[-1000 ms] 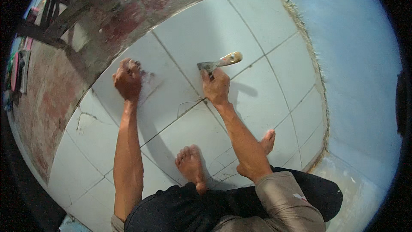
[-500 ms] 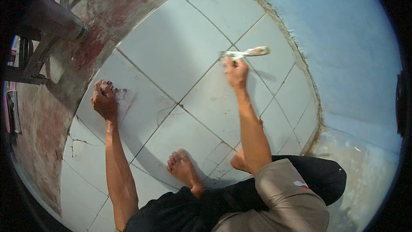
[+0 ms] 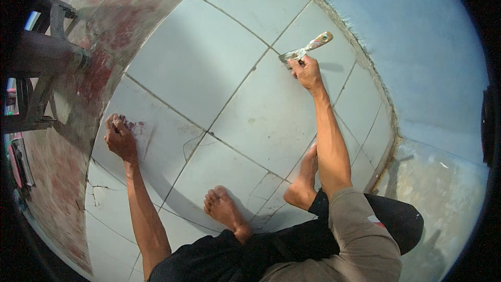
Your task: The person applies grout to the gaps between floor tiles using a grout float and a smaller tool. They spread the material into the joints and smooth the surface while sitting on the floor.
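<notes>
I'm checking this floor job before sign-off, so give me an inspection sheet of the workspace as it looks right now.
Surface: pale floor tiles with dark grout lines; several tiles near the bare feet are cracked.
Job's things: putty knife with a light handle, blade resting on a grout line; a small crumpled rag or pad, not clear which.
Clutter: nothing seen on the tiles.
Grippers: right hand grips the putty knife; left hand presses on the rag against the tile.
Cables: nothing seen.
Surroundings: blue wall with a rough edge at the right; worn reddish floor and a dark stool or frame at the left.
</notes>
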The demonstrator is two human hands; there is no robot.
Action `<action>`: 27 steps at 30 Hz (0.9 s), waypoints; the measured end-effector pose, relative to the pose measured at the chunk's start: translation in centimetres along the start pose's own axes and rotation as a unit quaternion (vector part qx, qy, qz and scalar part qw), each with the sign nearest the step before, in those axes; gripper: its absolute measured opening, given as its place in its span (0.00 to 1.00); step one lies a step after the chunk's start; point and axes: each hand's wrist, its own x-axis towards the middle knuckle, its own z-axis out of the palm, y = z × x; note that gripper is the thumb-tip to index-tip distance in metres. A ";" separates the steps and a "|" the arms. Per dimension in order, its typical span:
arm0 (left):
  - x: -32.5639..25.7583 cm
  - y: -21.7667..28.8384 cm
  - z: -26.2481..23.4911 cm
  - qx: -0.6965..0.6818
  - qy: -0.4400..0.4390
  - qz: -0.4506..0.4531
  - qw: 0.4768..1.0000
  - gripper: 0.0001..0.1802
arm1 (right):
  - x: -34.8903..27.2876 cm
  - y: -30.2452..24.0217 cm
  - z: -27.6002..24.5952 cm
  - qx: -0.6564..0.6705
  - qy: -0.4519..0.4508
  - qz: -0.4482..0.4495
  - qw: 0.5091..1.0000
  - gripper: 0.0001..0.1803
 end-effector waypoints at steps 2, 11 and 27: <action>-0.1 0.1 -0.1 -0.005 -0.011 -0.032 0.999 0.17 | -0.4 0.0 0.1 -0.031 -0.018 -0.008 0.999 0.11; 0.0 0.0 0.3 -0.003 0.001 -0.001 1.000 0.17 | -0.5 0.2 1.6 -0.054 0.062 -0.076 0.994 0.10; 0.2 -1.3 0.8 0.056 0.027 0.058 0.996 0.16 | 1.2 -1.7 3.5 -0.027 0.094 -0.038 0.994 0.13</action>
